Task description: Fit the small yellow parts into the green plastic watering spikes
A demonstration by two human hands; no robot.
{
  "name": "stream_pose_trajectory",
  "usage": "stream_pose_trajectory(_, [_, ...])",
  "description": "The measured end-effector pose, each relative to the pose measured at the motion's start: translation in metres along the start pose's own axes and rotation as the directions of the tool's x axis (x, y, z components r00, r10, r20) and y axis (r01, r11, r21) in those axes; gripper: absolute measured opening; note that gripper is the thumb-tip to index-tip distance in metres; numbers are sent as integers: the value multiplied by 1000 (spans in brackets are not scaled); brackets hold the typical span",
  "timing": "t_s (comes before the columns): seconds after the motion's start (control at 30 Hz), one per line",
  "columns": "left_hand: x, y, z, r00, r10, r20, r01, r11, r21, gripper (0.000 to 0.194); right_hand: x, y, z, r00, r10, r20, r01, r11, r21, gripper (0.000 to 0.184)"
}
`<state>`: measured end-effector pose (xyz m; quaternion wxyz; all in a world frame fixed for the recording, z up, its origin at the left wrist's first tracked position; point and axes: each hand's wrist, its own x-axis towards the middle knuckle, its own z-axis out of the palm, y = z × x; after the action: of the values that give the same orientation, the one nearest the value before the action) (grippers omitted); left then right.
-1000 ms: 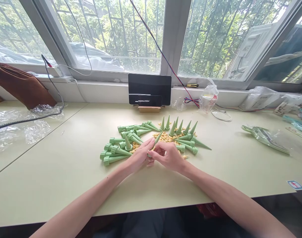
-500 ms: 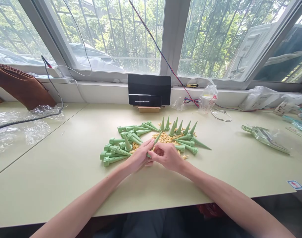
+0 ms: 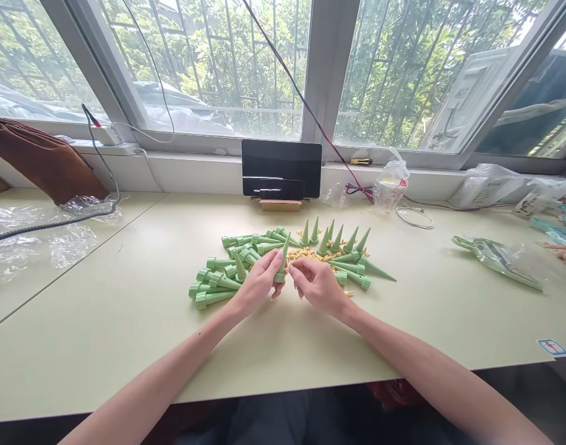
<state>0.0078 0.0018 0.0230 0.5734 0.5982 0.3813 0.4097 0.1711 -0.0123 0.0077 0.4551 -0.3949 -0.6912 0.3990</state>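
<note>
My left hand is closed on a green plastic cone spike, held nearly upright with its tip up. My right hand sits just right of it, fingers curled in a pinch near the spike's base; what it holds is too small to make out. Behind the hands lies a heap of green cone spikes on the left, several more standing upright at the back, and small yellow pieces scattered in between, all on the pale green table.
A dark tablet on a stand leans at the window sill. Crumpled clear plastic and a brown bag lie at left. Plastic bags and wires sit at right, where another person's fingers reach in.
The spike in my left hand has tilted from slanting right to nearly upright. Both hands have shifted slightly away from me, and my right hand has come off the spike.
</note>
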Motion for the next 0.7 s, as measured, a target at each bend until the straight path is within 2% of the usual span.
stream_pose_trajectory(0.1, [0,-3,-2,999,33,8,-34,995,93,38,1,2,0,999,35,14,-36,997,74,26])
stream_pose_trajectory(0.23, [1,-5,-4,996,90,18,-92,977,193,39,3,0,-2,991,94,96,-108,983,151,35])
stream_pose_trajectory(0.33, [1,-6,-7,985,172,10,-165,923,348,37,4,-1,-3,986,105,130,-123,982,144,38])
stream_pose_trajectory(0.43, [3,-7,-9,959,285,0,-247,831,498,35,5,-1,-4,994,82,76,-90,991,97,36])
stream_pose_trajectory(0.5, [3,-7,-10,947,320,21,-280,792,543,31,5,1,-5,999,45,11,-46,998,40,36])
stream_pose_trajectory(0.7, [0,-6,-6,961,260,93,-268,795,544,25,6,7,-7,989,-30,-141,15,994,-106,36])
